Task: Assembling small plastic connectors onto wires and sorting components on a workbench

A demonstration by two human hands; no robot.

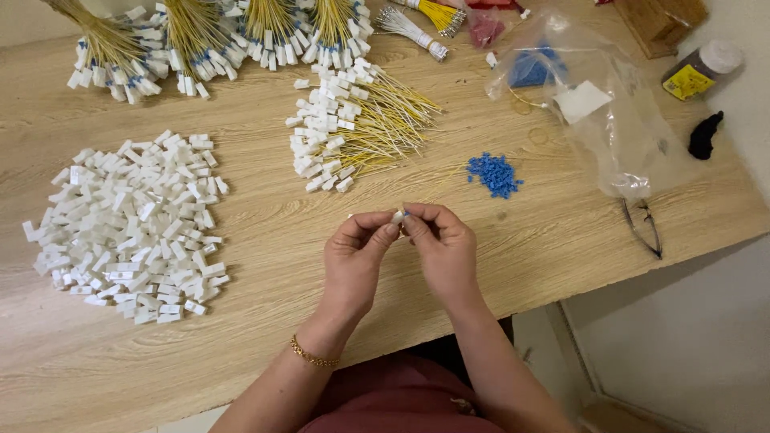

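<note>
Both hands, left hand (353, 261) and right hand (443, 248), pinch one white connector (397, 216) closed-fingered; blue inserts (493, 174) lie at one o'clock on the tabletop (273, 232), mid-assembly apparently.

even soft light, sharp focus

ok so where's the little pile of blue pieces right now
In the head view the blue pieces lie on the wooden table, right of centre, between the yellow-wired connectors and the clear plastic bag, just beyond the right hand.
</note>
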